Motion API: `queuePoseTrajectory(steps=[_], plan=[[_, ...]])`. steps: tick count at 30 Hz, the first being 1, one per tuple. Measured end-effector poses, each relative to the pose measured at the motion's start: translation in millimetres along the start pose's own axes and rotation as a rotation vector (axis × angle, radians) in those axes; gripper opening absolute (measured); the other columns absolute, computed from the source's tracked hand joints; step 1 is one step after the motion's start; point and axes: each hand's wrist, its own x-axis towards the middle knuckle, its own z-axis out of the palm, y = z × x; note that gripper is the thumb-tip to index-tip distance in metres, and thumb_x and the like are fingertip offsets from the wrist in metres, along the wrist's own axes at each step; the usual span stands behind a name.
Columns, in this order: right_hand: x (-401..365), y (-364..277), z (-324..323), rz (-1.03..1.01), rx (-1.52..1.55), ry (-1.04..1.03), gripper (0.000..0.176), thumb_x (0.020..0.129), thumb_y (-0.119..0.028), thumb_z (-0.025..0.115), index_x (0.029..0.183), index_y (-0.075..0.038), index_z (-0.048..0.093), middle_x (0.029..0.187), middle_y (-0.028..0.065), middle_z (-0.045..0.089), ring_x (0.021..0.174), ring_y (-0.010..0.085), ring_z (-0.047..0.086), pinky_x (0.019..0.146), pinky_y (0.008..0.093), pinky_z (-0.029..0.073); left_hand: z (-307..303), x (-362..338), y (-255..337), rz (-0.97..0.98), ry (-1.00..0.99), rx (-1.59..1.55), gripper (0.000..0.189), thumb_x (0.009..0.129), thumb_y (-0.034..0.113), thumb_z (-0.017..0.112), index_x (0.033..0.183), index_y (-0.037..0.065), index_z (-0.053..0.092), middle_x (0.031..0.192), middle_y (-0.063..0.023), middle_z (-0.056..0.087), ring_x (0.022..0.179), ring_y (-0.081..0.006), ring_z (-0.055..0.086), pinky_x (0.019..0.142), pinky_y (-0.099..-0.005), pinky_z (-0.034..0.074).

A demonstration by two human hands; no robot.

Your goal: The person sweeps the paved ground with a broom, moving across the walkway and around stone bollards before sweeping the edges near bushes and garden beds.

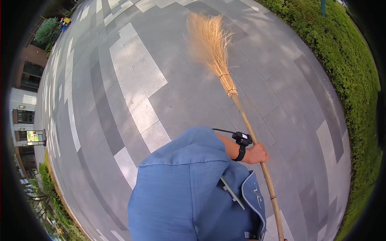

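My left hand (256, 153) is closed around the wooden handle of a broom (263, 170). The handle slants from the bottom edge up toward the top middle of the head view. At its far end the straw bristles (210, 42) fan out over the paving, bound by ties near the handle; their left side is blurred. A black strap with a small device (242, 140) and a cable sits on my left wrist. My blue sleeve (181, 172) fills the lower middle. My right hand cannot be made out; the handle's near end runs to the frame's bottom edge.
Grey and pale paving slabs (173, 104) stretch around me. A green hedge (337, 52) borders the right side. Along the left edge are a building (25, 100), a lit sign board (35, 137), and more shrubs (47, 182).
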Motion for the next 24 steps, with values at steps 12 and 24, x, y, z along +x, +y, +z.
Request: queuePoseTrajectory(steps=[12,24], plan=[[-188,312,444,1.043,0.245,-1.595,0.022,0.085,-0.026,0.046,0.076,-0.007,0.049,0.062,0.0063,0.047,0.066,0.0189,0.047,0.080,0.0411,0.037,-72,-193,-272,-1.753,0.012,0.259,0.016,0.073,0.019,0.053,0.088,0.022,0.058,0.097,-0.0018,0.050,0.100,-0.0242,0.041,0.079,-0.0648,0.026],[-252,511,736,0.968,0.217,-1.412,0.011,0.086,-0.015,0.044,0.077,-0.009,0.046,0.070,0.0057,0.051,0.078,0.0184,0.049,0.090,0.0460,0.033,-177,-23,-723,-1.649,-0.009,0.361,0.018,0.077,0.016,0.048,0.089,0.021,0.060,0.100,0.0018,0.052,0.105,-0.0209,0.042,0.091,-0.0599,0.018]])
